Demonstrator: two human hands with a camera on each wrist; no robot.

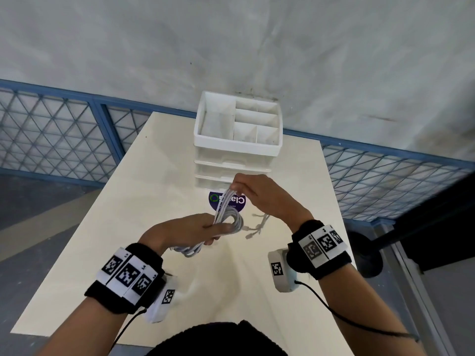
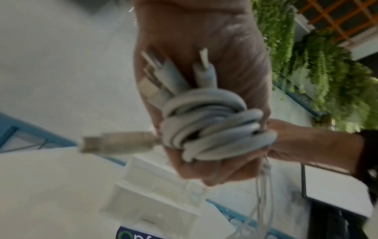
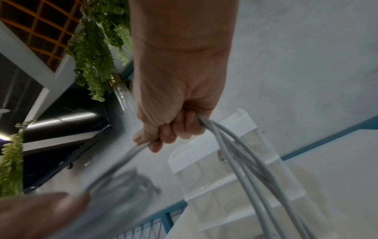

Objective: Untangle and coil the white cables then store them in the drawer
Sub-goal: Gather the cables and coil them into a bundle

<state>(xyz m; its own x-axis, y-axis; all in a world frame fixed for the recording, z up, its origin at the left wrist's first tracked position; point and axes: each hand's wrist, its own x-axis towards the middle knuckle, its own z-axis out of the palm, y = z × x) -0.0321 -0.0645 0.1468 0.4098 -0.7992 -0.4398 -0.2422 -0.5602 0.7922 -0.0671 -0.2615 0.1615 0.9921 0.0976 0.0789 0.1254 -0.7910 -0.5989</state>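
My left hand (image 1: pixel 205 228) grips a bundle of white cables (image 1: pixel 230 219) above the table, with loops hanging out below the fist. The left wrist view shows the coiled cables (image 2: pixel 214 127) wound into a knot in my palm, with several plugs (image 2: pixel 204 71) sticking out. My right hand (image 1: pixel 244 187) is raised just in front of the drawers and pinches several cable strands (image 3: pixel 241 161) that run down to the bundle. Loose plug ends (image 1: pixel 254 228) dangle between my hands. The white drawer unit (image 1: pixel 237 150) stands at the table's far end, its drawers shut.
The drawer unit's top is an open tray with several compartments (image 1: pixel 254 119). A purple sticker (image 1: pixel 231 201) lies on the cream table (image 1: pixel 159 176) in front of it. A blue mesh railing (image 1: pixel 64 134) runs behind the table, with a grey wall beyond.
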